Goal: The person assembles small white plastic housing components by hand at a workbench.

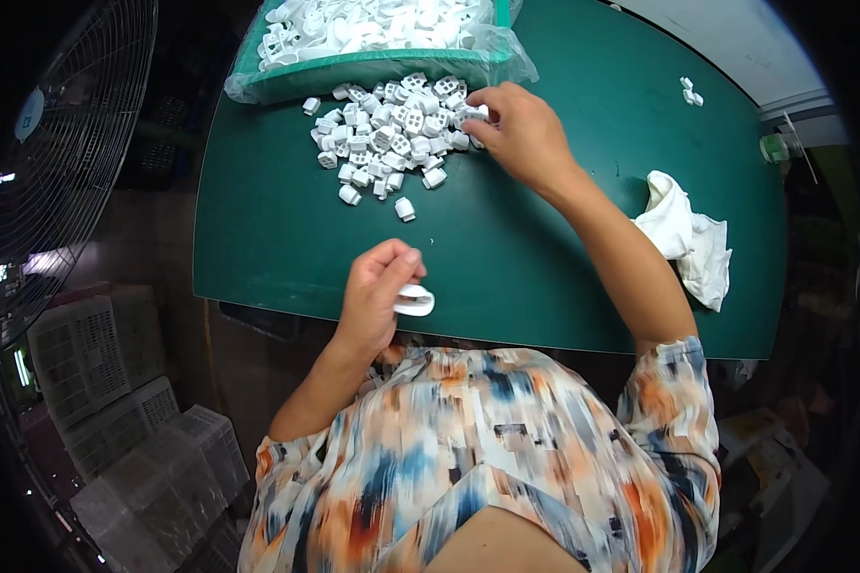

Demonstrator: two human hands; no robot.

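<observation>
My left hand (380,291) is closed around a white plastic part with a rounded loop end (416,301), held over the near edge of the green table (535,277). Most of that part is hidden inside the fingers. At the right edge of a pile of small white plastic connector housings (382,134), my right hand (516,129) has its thumb and fingertips pinched on one white housing (475,114). One loose housing (405,209) lies nearer to me than the pile.
Behind the pile stands a green tray (373,69) lined with clear plastic and heaped with white parts. White cloth gloves (683,234) lie at the right. A few small white pieces (691,92) sit far right. A fan (67,143) and plastic crates (153,458) stand left of the table.
</observation>
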